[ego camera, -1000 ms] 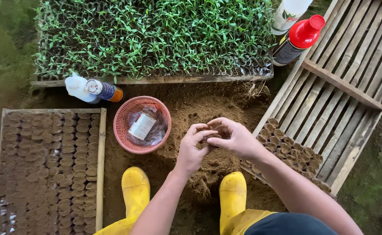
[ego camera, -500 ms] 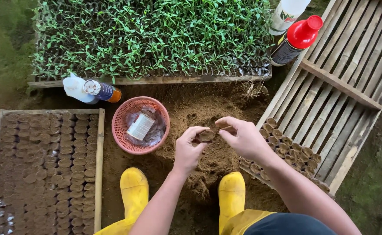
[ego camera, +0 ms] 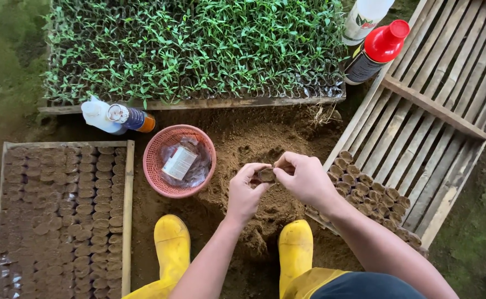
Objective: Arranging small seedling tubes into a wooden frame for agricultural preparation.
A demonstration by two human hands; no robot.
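Both hands meet over a mound of loose brown soil [ego camera: 259, 166], pinched together on a small soil-filled pot [ego camera: 266, 175] held between them. The left hand [ego camera: 247, 191] closes its thumb and forefinger on the pot's near side; the right hand [ego camera: 305, 178] curls over it from the other side, fingers shut down on the rim. The pot sits right at the fingertips, just above the mound, and its shape is too small to tell whether it stands upright or tips.

From that grip, the nearest landing place lies to the right: a slatted bamboo tray [ego camera: 442, 105], tilted across the frame's corner, carrying a short run of filled pots [ego camera: 364, 191] along its lower end, just beside the right wrist. The right hand is clearly the nearer one to that row. To the left, well apart from the hands, a second wooden tray [ego camera: 127, 210] is packed with filled pots. A red mesh basket [ego camera: 155, 166] holding a clear bag stands near the left hand, with a white bottle [ego camera: 112, 117] lying beyond it. Yellow boots [ego camera: 172, 243] flank the mound, and a bed of green seedlings [ego camera: 193, 50] fills the top.
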